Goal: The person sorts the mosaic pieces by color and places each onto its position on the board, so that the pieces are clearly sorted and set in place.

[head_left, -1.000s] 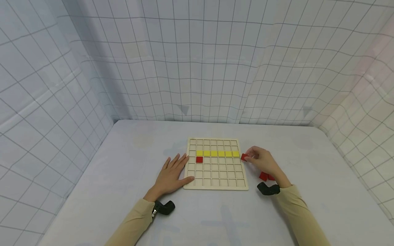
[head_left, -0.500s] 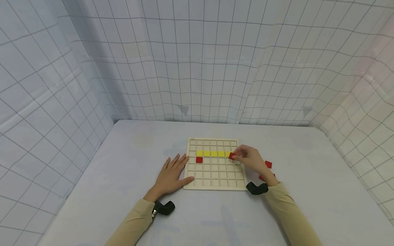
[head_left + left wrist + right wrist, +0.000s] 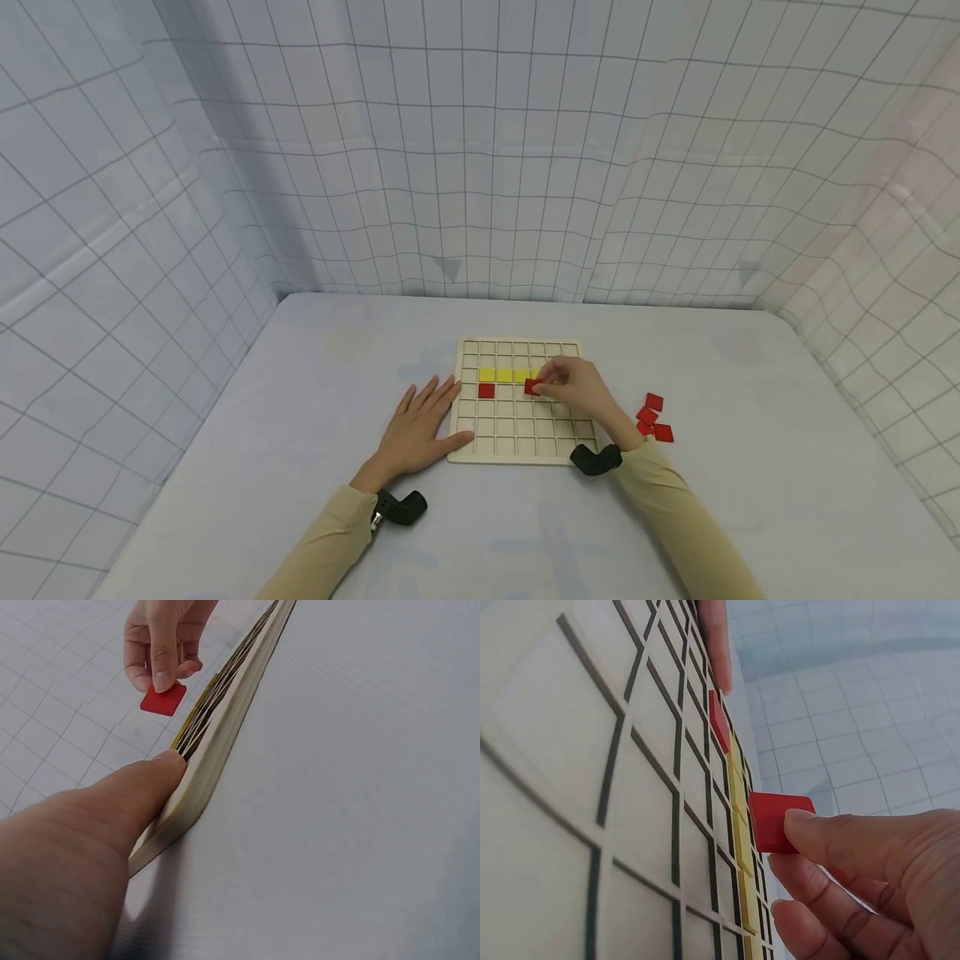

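Observation:
A square red tile (image 3: 771, 822) is pinched between the thumb and fingers of my right hand (image 3: 579, 388), raised over the middle of a pale wooden grid board (image 3: 517, 448). My left hand (image 3: 412, 433) lies spread at the board's left side, its thumb and fingertips on the frame. In the left wrist view the left thumb (image 3: 142, 787) presses the board's edge. A row of yellow tiles (image 3: 505, 375) fills cells in the upper part, its right end hidden behind my right hand. Another red tile (image 3: 486, 391) sits in a cell just below that row's left end.
Several loose red tiles (image 3: 654, 402) lie in a small cluster on the white table (image 3: 750, 467), right of the board. A white cloth wall (image 3: 517, 183) with a dark grid surrounds the table at the back and sides.
My right hand has carried the red tile leftward, from beside the board's right edge to over its middle. The loose red tiles have come into full view. My left hand stays put.

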Tool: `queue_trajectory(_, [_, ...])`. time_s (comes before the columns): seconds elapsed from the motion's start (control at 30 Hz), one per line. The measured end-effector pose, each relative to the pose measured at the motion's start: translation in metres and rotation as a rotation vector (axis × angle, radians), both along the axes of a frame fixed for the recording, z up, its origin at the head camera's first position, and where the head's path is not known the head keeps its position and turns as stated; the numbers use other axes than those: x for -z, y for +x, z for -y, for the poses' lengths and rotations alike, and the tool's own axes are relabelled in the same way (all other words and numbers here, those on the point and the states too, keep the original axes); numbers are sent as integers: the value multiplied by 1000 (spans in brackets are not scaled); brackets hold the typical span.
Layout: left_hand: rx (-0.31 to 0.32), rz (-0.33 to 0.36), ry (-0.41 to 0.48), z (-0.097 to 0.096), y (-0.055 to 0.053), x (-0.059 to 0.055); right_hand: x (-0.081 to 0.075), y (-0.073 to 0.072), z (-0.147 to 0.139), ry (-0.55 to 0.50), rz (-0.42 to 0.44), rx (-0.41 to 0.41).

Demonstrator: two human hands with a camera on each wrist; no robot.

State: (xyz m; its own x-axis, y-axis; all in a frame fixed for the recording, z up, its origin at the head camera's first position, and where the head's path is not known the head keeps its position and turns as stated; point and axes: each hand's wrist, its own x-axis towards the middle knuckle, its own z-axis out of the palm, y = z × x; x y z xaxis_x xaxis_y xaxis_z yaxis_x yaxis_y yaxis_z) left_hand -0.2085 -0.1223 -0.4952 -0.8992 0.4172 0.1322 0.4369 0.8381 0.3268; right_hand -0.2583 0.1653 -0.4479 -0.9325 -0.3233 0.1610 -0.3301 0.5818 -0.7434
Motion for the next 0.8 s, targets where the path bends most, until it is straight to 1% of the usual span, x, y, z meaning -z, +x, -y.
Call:
queue_trajectory(0.13, [1,4,-2,-1,1,-3,0,-1,9,-4,-6,-20])
queue_trajectory(0.23, [0,5,-3,-1,2,-4,2,-2,15,13,-3,-17])
queue_trajectory(0.43, [-1,-6,1,-1,1,-2,3,-3,25,51,-29,-23])
queue_trajectory(0.67, [-3,-13,6,-1,2,-3,4,-5,33,67,-3,-16])
queue_trajectory(0.8, [-6,-5,-1,-1,2,-3,7,-7,36,92,-5,-18])
